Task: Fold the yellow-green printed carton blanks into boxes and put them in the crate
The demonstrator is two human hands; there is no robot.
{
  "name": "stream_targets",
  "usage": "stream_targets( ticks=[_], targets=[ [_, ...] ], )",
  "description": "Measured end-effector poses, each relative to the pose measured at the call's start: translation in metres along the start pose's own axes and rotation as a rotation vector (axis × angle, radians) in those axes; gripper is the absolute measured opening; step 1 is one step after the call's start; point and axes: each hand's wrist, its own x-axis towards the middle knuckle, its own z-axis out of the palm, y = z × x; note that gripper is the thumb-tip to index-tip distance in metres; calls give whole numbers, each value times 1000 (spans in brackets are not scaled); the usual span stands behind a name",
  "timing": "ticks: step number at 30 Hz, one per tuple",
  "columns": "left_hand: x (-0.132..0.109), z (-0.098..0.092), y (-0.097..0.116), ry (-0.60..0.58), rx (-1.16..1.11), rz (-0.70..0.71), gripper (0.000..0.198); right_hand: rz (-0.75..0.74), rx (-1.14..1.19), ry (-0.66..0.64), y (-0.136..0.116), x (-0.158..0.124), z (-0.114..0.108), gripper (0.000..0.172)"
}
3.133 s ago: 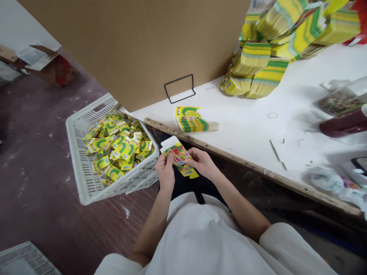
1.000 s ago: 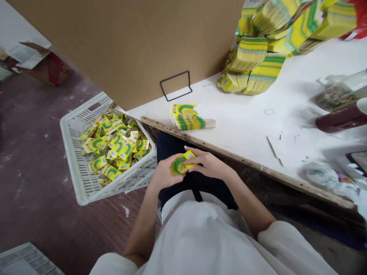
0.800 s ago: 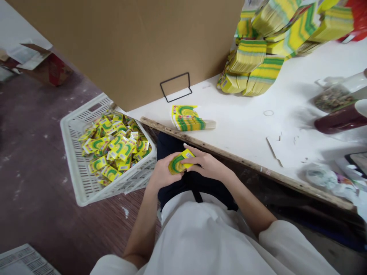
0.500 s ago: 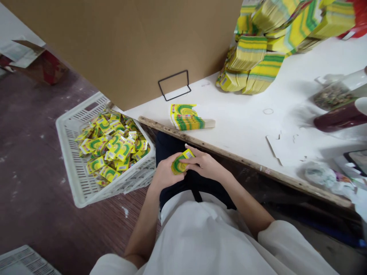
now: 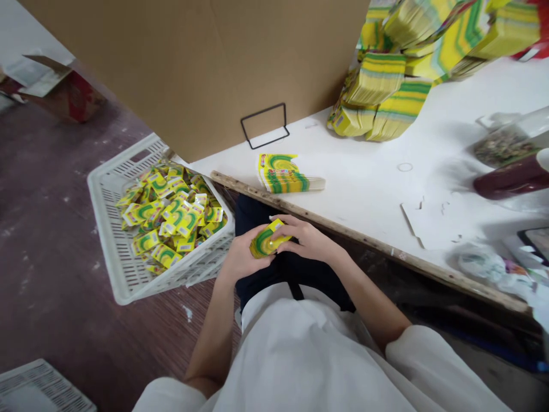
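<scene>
A small yellow and green printed box (image 5: pixel 265 240) is between my two hands, above my lap. My left hand (image 5: pixel 242 256) is closed around its left side. From the right, my right hand (image 5: pixel 302 237) has its fingers bent over the box's other end and presses on it. Just beyond, on the white table (image 5: pixel 360 183), lies a fanned stack of flat yellow and green cartons (image 5: pixel 285 173). To the left stands a white plastic crate (image 5: pixel 120 286) holding many small yellow and green packs (image 5: pixel 171 214).
A big cardboard box (image 5: pixel 206 68) rises at the back, with a black wire frame (image 5: pixel 266 126) against it. Bundled cartons (image 5: pixel 381 103) are piled at the back right. A dark red cup (image 5: pixel 510 177) and a plastic bag (image 5: pixel 484 260) lie further right. Another crate (image 5: pixel 43 389) is at lower left.
The box in my hands has shifted slightly left and turned a little, and its side shows more. My right fingers have curled further over its end. The view has moved slightly.
</scene>
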Motion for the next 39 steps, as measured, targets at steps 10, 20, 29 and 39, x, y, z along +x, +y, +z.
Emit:
stream_targets(
  ticks=[10,20,29,39],
  targets=[
    [2,16,-7,260,-230,2,63,68,74,189,-2,0,15,71],
    [7,21,-62,865,-916,-414,55,489,-383,634,36,80,-59,23],
    [11,43,-41,746,-1080,-366,43,537,-393,532,44,108,-68,25],
    [22,51,0,718,-1237,4,55,318,162,183,-19,39,29,20]
  ],
)
